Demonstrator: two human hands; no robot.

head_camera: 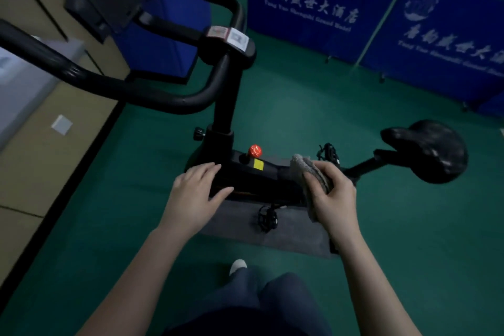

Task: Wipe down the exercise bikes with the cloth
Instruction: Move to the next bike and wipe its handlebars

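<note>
A black exercise bike (261, 174) stands below me on a grey mat (286, 234). Its handlebars (152, 95) reach up to the left and its saddle (428, 150) sits to the right. A red knob (255, 150) and a yellow sticker (258, 164) mark the top of the frame. My left hand (195, 194) rests with straight fingers on the frame's left side. My right hand (331, 196) grips a folded grey cloth (308, 172) pressed against the frame behind the knob.
Blue printed barrier panels (313, 5) line the back right on the green floor (313, 106). A beige wall (41, 150) with a dark skirting runs along the left. My legs and a white shoe (237, 266) are at the bottom. A pedal (267, 218) hangs over the mat.
</note>
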